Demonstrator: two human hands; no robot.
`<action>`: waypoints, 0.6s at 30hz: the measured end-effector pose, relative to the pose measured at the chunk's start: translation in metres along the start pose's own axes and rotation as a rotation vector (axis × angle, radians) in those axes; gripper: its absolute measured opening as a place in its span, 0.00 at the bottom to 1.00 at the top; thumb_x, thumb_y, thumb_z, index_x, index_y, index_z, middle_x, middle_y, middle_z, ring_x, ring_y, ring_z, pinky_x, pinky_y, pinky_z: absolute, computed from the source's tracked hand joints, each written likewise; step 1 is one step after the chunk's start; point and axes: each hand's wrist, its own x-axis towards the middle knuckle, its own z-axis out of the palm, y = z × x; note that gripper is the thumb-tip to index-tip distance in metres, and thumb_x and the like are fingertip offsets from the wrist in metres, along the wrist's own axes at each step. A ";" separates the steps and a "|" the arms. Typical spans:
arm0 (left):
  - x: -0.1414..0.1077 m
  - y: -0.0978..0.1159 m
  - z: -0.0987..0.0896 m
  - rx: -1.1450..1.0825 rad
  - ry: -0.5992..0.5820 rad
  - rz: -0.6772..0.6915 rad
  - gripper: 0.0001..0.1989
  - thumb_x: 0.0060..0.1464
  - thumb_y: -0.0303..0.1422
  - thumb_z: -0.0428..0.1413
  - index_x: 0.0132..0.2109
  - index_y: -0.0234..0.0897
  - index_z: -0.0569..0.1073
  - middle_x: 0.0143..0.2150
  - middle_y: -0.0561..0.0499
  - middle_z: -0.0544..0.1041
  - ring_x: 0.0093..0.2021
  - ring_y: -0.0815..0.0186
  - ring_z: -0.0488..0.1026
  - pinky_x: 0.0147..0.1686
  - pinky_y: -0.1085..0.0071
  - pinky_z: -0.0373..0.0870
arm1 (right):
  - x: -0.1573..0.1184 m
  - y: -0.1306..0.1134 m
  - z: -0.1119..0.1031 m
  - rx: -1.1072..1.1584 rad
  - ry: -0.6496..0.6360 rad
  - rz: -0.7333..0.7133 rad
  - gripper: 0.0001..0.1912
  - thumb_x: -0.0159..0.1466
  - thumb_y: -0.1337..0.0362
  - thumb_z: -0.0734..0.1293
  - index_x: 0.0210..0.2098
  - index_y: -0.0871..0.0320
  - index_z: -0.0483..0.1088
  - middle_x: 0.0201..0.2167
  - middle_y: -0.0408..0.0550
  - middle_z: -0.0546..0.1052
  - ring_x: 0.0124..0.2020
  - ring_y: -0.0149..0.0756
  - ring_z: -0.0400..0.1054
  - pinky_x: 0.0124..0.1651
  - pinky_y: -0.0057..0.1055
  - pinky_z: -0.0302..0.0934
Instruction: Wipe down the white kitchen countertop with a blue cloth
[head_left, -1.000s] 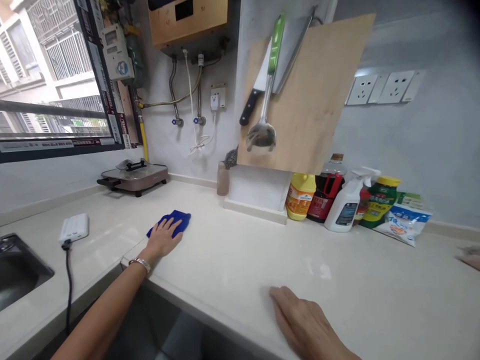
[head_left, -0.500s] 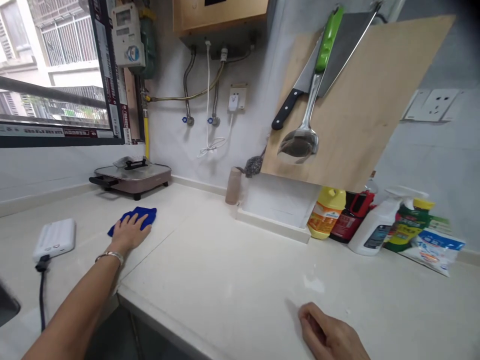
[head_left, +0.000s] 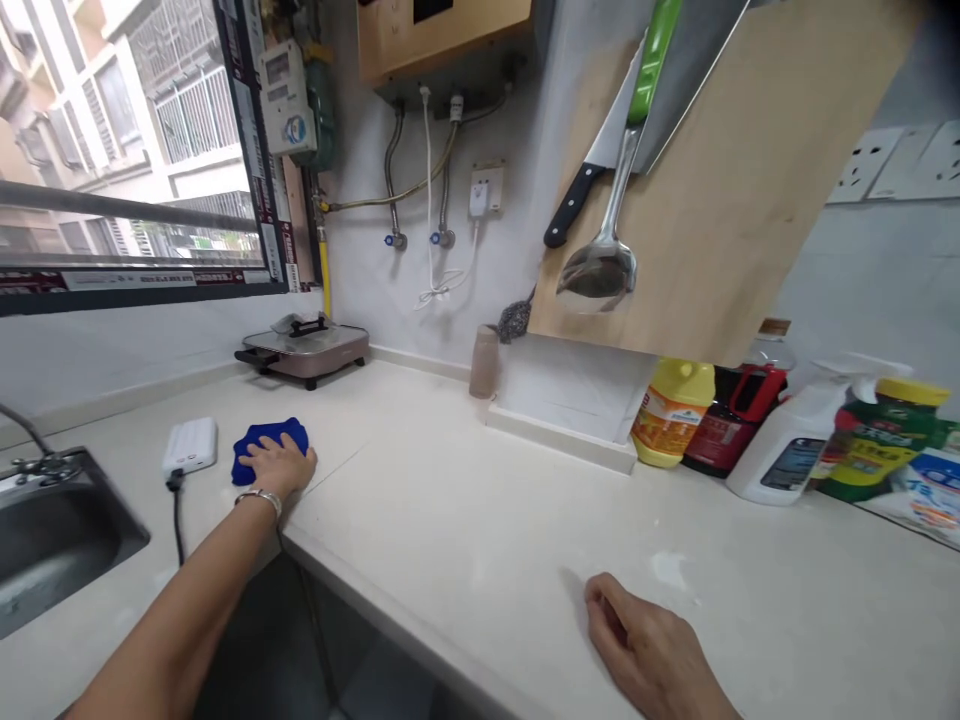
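Observation:
My left hand (head_left: 279, 465) lies flat on a bunched blue cloth (head_left: 270, 440) on the white countertop (head_left: 450, 520). Its fingers are spread over the cloth, pressing rather than wrapped around it. A metal bracelet circles that wrist. To the left of the cloth is a white power bank (head_left: 190, 446) with a black cable plugged in. My right hand (head_left: 649, 645) rests on the counter near the front edge, its fingers loosely curled with nothing seen in them. Small wet patches (head_left: 669, 570) shine just beyond it.
At left is a steel sink (head_left: 60, 540). An electric pan with a lid (head_left: 307, 350) stands in the back corner. A cutting board (head_left: 720, 200), knife (head_left: 574, 205) and ladle (head_left: 600, 270) hang on the wall. A yellow bottle (head_left: 671, 415) and spray bottle (head_left: 787, 445) stand at right.
My left hand and the blue cloth have slid left and toward me, closer to the power bank. The view has turned left, showing the sink. My right hand stays curled on the counter.

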 end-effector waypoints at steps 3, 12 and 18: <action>-0.026 0.007 -0.010 0.026 -0.021 -0.031 0.37 0.61 0.44 0.39 0.68 0.18 0.55 0.68 0.19 0.52 0.66 0.27 0.52 0.55 0.31 0.53 | 0.001 -0.007 -0.003 -0.040 0.013 0.006 0.08 0.70 0.65 0.51 0.35 0.52 0.57 0.19 0.37 0.69 0.17 0.35 0.65 0.22 0.29 0.49; -0.135 0.030 -0.022 0.141 0.052 0.247 0.36 0.62 0.42 0.42 0.66 0.13 0.55 0.63 0.14 0.59 0.62 0.27 0.59 0.55 0.35 0.57 | 0.002 -0.013 -0.005 -0.098 -0.002 -0.018 0.09 0.69 0.67 0.51 0.31 0.52 0.54 0.20 0.40 0.69 0.18 0.35 0.63 0.23 0.30 0.42; -0.211 0.042 -0.025 0.160 -0.007 0.577 0.36 0.64 0.42 0.42 0.69 0.19 0.50 0.68 0.20 0.52 0.67 0.32 0.52 0.61 0.42 0.56 | 0.006 -0.018 -0.014 -0.132 -0.004 0.022 0.08 0.65 0.69 0.54 0.29 0.52 0.53 0.17 0.38 0.66 0.15 0.33 0.59 0.22 0.29 0.38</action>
